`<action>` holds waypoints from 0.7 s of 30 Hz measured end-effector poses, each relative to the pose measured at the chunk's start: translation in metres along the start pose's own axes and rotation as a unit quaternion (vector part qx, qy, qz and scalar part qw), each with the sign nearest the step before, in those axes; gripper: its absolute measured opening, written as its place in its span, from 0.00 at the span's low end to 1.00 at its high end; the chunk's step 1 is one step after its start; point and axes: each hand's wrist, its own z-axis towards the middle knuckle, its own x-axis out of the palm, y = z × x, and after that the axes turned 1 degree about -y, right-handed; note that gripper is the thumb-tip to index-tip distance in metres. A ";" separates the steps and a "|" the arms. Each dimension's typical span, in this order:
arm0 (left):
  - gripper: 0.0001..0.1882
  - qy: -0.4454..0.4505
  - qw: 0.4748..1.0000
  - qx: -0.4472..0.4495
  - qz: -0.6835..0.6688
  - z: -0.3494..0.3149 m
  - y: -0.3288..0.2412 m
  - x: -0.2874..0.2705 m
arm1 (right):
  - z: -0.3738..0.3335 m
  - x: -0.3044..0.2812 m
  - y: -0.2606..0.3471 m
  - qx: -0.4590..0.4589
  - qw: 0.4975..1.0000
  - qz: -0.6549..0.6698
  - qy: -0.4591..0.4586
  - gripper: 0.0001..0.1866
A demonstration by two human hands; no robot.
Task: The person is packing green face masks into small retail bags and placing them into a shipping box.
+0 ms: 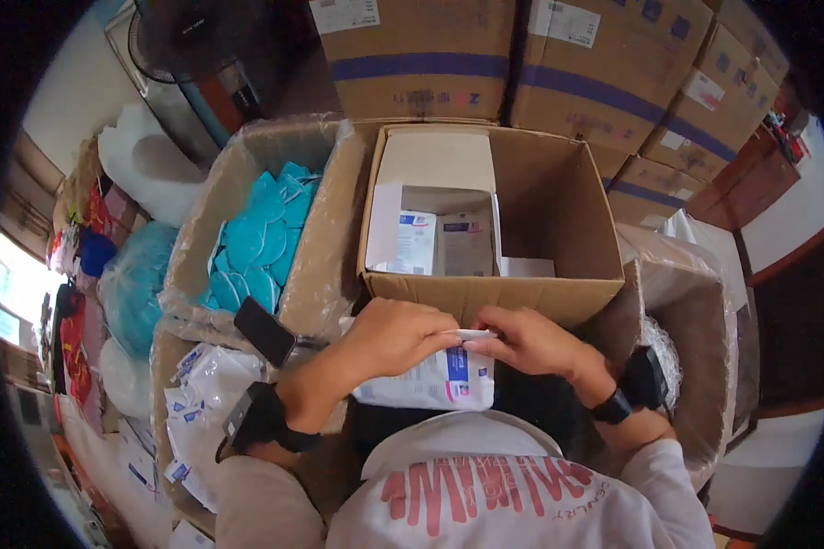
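Note:
A white plastic packet [412, 384] with a blue printed panel hangs upright in front of my chest. My left hand [403, 334] pinches its top edge from the left. On the other side, my right hand [536, 340] grips the same folded edge with thumb and fingers, close to the left fingertips. What the packet contains is hidden. Just beyond my hands stands a brown cardboard box [485, 295]. Inside it, on the left, is an open white carton [435, 160] with similar white packets [417, 240] standing in it.
Teal cup-shaped pieces [258, 240] fill a plastic-lined box at left. Flat printed bags [201, 412] lie in a nearer box, with a black phone-like slab [264, 331] at its edge. A lined box [705, 357] is at right. Large cartons [421, 69] are stacked behind.

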 end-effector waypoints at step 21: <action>0.14 0.008 0.929 -0.122 -0.349 -0.046 0.036 0.110 | 0.003 0.053 -0.007 -0.143 0.930 -0.301 0.152 0.15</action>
